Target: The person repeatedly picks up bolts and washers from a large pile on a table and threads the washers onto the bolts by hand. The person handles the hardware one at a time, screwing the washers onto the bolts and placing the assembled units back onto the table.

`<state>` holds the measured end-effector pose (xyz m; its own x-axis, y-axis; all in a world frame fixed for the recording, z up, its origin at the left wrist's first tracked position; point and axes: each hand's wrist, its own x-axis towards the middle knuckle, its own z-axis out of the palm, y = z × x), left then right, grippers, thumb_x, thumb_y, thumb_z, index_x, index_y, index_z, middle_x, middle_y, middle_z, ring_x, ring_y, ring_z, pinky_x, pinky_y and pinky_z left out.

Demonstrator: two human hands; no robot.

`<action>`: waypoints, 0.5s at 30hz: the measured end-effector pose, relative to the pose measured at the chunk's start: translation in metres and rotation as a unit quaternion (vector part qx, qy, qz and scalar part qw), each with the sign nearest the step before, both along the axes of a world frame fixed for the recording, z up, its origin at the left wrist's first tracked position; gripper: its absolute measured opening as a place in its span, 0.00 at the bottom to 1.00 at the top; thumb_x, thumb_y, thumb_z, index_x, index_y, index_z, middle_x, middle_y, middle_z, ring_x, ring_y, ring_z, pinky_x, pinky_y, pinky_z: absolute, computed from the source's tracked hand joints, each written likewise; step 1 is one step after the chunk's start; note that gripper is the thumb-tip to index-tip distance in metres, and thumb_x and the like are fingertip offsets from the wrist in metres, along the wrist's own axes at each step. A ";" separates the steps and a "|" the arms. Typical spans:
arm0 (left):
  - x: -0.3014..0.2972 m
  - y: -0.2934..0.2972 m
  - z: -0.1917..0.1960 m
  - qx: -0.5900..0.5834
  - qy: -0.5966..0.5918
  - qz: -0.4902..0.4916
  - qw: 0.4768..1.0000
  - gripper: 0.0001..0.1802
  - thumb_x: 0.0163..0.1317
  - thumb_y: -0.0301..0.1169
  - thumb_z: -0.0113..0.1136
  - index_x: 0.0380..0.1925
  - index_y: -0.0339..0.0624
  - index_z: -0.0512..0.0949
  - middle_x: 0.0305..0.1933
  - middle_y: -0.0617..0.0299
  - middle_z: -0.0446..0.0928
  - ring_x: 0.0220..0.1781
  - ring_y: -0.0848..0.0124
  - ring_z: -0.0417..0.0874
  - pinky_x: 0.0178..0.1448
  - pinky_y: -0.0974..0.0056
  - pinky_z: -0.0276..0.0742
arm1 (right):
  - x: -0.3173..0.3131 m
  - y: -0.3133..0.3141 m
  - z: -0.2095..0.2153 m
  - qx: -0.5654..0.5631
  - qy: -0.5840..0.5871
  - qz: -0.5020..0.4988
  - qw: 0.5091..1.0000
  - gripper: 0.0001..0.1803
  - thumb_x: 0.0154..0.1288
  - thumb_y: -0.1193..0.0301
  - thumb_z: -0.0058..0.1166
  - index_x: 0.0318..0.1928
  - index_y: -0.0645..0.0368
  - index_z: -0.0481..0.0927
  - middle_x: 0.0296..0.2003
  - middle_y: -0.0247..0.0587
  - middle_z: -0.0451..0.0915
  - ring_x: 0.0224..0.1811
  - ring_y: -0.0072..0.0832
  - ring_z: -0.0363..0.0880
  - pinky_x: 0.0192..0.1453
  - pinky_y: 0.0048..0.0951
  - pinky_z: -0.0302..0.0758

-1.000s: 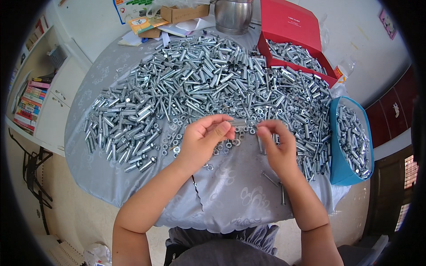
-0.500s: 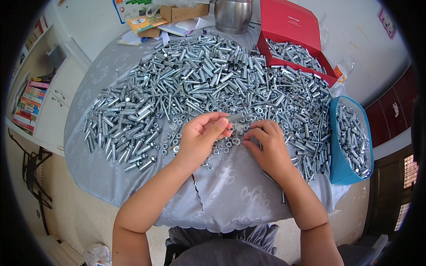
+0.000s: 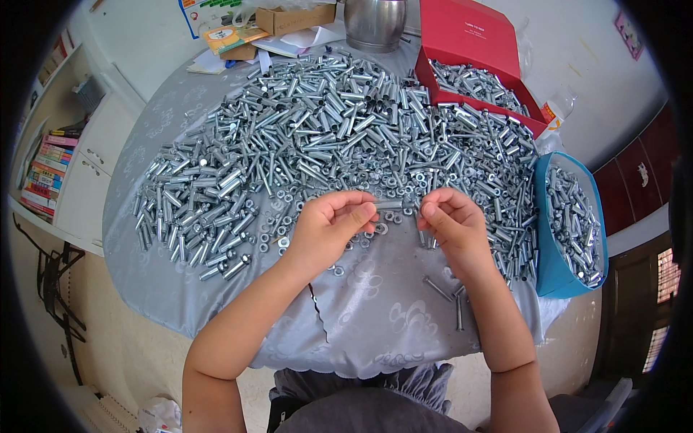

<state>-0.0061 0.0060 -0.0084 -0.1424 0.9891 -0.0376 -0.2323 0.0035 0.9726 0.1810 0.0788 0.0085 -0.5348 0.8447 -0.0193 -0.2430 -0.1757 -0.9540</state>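
Note:
My left hand (image 3: 328, 229) is closed, pinching a silvery metal sleeve (image 3: 390, 206) between thumb and fingers; the sleeve points right. At the sleeve's right end, the thumb and fingers of my right hand (image 3: 460, 229) are pressed together around something small that I cannot make out. Both hands are just above the near edge of a large heap of bolts and sleeves (image 3: 332, 130). Loose nuts and washers (image 3: 284, 243) lie beside my left hand. Two long bolts (image 3: 460, 312) rest on the cloth by my right forearm.
A grey patterned cloth (image 3: 361, 303) covers the round table. At the right stands a blue bin (image 3: 554, 270) of metal parts; behind it is an open red box (image 3: 469, 36), also holding parts. A metal pot (image 3: 375, 25) and a cardboard box (image 3: 296, 18) stand at the back.
My right hand has risen slightly and moved right, its fingers now pinched at the sleeve's end. My left hand has lowered a little, with the sleeve now held nearly level.

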 end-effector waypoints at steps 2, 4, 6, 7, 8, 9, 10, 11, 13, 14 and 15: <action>0.000 0.000 -0.002 0.014 -0.006 -0.015 1.000 0.13 0.60 0.28 0.54 0.42 0.30 0.73 0.34 0.56 0.77 0.34 0.73 0.79 0.41 0.72 0.76 | -0.002 -0.003 0.002 -0.011 -0.002 0.001 1.000 0.07 0.58 0.74 0.55 0.36 0.62 0.75 0.29 0.32 0.76 0.32 0.19 0.73 0.38 0.19 0.69; 0.001 0.000 0.000 0.019 -0.005 -0.025 1.000 0.13 0.60 0.27 0.54 0.42 0.30 0.73 0.34 0.55 0.77 0.34 0.73 0.79 0.41 0.72 0.76 | 0.000 -0.002 -0.001 -0.008 0.003 0.021 1.000 0.07 0.58 0.73 0.55 0.36 0.61 0.75 0.29 0.32 0.76 0.32 0.19 0.73 0.38 0.19 0.69; 0.001 -0.001 0.000 0.021 -0.002 -0.033 0.999 0.13 0.60 0.27 0.54 0.42 0.29 0.73 0.34 0.56 0.78 0.34 0.74 0.79 0.41 0.72 0.75 | 0.001 -0.001 -0.003 -0.017 -0.001 0.034 0.999 0.07 0.58 0.73 0.55 0.37 0.61 0.75 0.29 0.32 0.76 0.32 0.19 0.73 0.38 0.20 0.69; 0.001 -0.001 0.000 0.022 -0.001 -0.037 0.999 0.13 0.60 0.28 0.54 0.42 0.29 0.73 0.34 0.57 0.78 0.34 0.75 0.78 0.41 0.73 0.74 | 0.001 -0.001 -0.003 -0.026 -0.007 0.036 0.999 0.07 0.58 0.73 0.55 0.37 0.61 0.75 0.29 0.32 0.76 0.32 0.19 0.74 0.38 0.20 0.70; 0.000 -0.001 0.000 0.022 0.000 -0.041 0.999 0.14 0.60 0.29 0.54 0.42 0.29 0.73 0.34 0.58 0.78 0.34 0.76 0.78 0.41 0.73 0.74 | 0.002 0.000 -0.003 -0.036 -0.013 0.038 0.999 0.07 0.59 0.73 0.55 0.38 0.61 0.74 0.30 0.32 0.76 0.32 0.19 0.74 0.38 0.20 0.70; 0.000 -0.001 0.000 0.024 -0.001 -0.044 0.999 0.14 0.60 0.29 0.54 0.42 0.29 0.73 0.34 0.58 0.78 0.34 0.76 0.78 0.41 0.73 0.74 | 0.002 0.000 -0.003 -0.050 0.001 0.047 0.998 0.08 0.59 0.73 0.55 0.38 0.60 0.74 0.30 0.32 0.76 0.32 0.19 0.74 0.38 0.20 0.70; 0.000 -0.001 0.000 0.025 -0.002 -0.048 0.999 0.14 0.60 0.29 0.54 0.42 0.29 0.73 0.34 0.58 0.78 0.34 0.76 0.78 0.41 0.73 0.74 | 0.002 0.001 -0.003 -0.065 0.014 0.056 0.996 0.08 0.59 0.73 0.54 0.38 0.60 0.74 0.30 0.32 0.76 0.32 0.19 0.74 0.37 0.20 0.70; 0.000 -0.001 0.000 0.027 -0.003 -0.051 0.998 0.14 0.60 0.28 0.54 0.42 0.29 0.73 0.34 0.58 0.78 0.34 0.76 0.78 0.41 0.73 0.74 | 0.002 0.001 -0.003 -0.079 0.028 0.066 0.994 0.08 0.59 0.72 0.54 0.39 0.60 0.74 0.30 0.31 0.76 0.32 0.19 0.74 0.37 0.19 0.69; 0.000 -0.002 0.002 0.025 -0.007 -0.056 0.998 0.13 0.61 0.28 0.54 0.42 0.29 0.73 0.33 0.58 0.77 0.34 0.76 0.78 0.42 0.73 0.74 | 0.002 0.000 -0.001 -0.101 0.031 0.074 0.992 0.08 0.59 0.72 0.54 0.39 0.60 0.73 0.30 0.31 0.76 0.32 0.19 0.74 0.36 0.19 0.69; 0.000 -0.003 0.002 0.024 -0.010 -0.058 0.998 0.13 0.61 0.28 0.54 0.42 0.29 0.73 0.33 0.58 0.77 0.34 0.76 0.78 0.42 0.73 0.74 | 0.001 -0.001 0.000 -0.112 0.033 0.078 0.990 0.08 0.60 0.72 0.54 0.39 0.59 0.73 0.30 0.31 0.76 0.32 0.19 0.74 0.36 0.18 0.68; 0.000 -0.003 0.002 0.026 -0.009 -0.058 0.998 0.13 0.61 0.28 0.53 0.42 0.29 0.73 0.33 0.58 0.77 0.34 0.75 0.78 0.41 0.73 0.74 | 0.001 -0.001 0.000 -0.091 0.021 0.065 0.994 0.08 0.59 0.72 0.54 0.38 0.59 0.73 0.30 0.31 0.75 0.31 0.18 0.73 0.36 0.18 0.68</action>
<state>-0.0059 0.0032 -0.0060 -0.0266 0.9996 0.0136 -0.2513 -0.0199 0.9677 0.1820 0.0777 0.0081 -0.6425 0.7532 -0.1410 -0.2453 -0.3765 -0.8934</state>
